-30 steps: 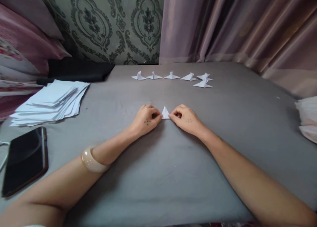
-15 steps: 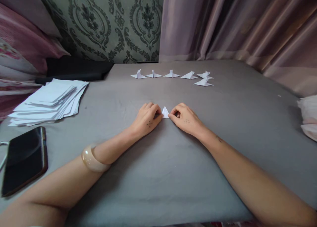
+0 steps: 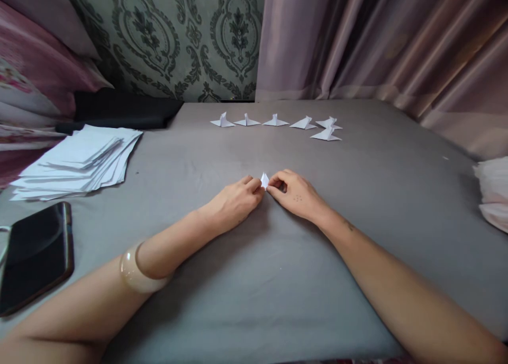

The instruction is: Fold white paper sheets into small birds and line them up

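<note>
A small piece of folded white paper (image 3: 264, 180) with a pointed top sits between my two hands at the middle of the table. My left hand (image 3: 238, 201) pinches its left side, the fingers curled and partly hiding the lower edge. On the opposite side my right hand (image 3: 294, 193) grips it between thumb and forefinger. Farther back stand several folded paper birds in a row, among them a paper bird (image 3: 275, 120) near the centre and another paper bird (image 3: 326, 134) in front of the row's right end.
A stack of white paper sheets (image 3: 75, 165) lies at the left, with a dark phone (image 3: 37, 255) nearer me. Behind the stack is a folded black cloth (image 3: 127, 109). A pale bundle (image 3: 492, 189) rests at the right edge of the grey-covered table (image 3: 278, 300). Curtains hang behind.
My left hand has rotated and closed in toward the paper from lower left. My right hand has shifted slightly left, and less of the folded paper shows between the fingers.
</note>
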`<state>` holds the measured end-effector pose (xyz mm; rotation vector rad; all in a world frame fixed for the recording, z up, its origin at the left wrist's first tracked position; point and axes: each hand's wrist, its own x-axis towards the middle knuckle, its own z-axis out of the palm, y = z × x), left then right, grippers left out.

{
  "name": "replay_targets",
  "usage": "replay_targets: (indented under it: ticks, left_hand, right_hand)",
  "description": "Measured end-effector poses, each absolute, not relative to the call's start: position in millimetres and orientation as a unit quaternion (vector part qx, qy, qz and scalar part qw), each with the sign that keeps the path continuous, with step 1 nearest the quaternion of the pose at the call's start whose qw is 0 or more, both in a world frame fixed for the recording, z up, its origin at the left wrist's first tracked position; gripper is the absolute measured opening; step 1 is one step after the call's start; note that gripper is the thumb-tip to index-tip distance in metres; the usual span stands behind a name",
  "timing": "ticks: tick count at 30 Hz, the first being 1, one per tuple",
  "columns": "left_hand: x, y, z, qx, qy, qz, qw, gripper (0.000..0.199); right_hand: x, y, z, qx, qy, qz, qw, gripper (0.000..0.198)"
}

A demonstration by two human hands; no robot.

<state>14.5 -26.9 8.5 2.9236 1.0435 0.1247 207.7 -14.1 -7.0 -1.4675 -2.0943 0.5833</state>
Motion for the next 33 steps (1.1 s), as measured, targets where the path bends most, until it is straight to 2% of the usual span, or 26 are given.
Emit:
replay_targets:
  ticks: [4, 9, 15, 17, 22, 26, 29, 33]
  left_hand:
    - [10, -23, 6, 0.924, 0.347, 0.139, 0.082, 0.028]
    - [9, -16, 2, 0.793, 0.482, 0.303, 0.219, 0.023]
    - [10, -10, -3, 0.733, 0.502, 0.329, 0.320, 0.016]
    - [11, -10, -2, 0.727, 0.507, 0.322, 0.331, 0.017]
    - [12, -9, 2, 0.696, 0.534, 0.326, 0.353, 0.023]
    - [10, -5, -5, 0.694, 0.509, 0.346, 0.374, 0.027]
    - [9, -4, -12, 0.731, 0.489, 0.338, 0.335, 0.022]
    - [9, -7, -12, 0.768, 0.484, 0.353, 0.225, 0.023]
  right_hand:
    - [214, -12, -6, -0.557, -0.744, 0.264, 0.258, 0.013]
    - [217, -11, -7, -0.537, -0.748, 0.285, 0.267, 0.024]
    - [217, -13, -5, -0.515, -0.752, 0.305, 0.276, 0.012]
    - [217, -14, -6, -0.505, -0.757, 0.301, 0.287, 0.009]
    - [209, -18, -10, -0.508, -0.769, 0.216, 0.322, 0.016]
    - [204, -25, -7, -0.498, -0.801, 0.165, 0.289, 0.023]
    - [204, -29, -4, -0.492, -0.818, 0.150, 0.258, 0.026]
    - [204, -29, -3, -0.520, -0.793, 0.161, 0.273, 0.013]
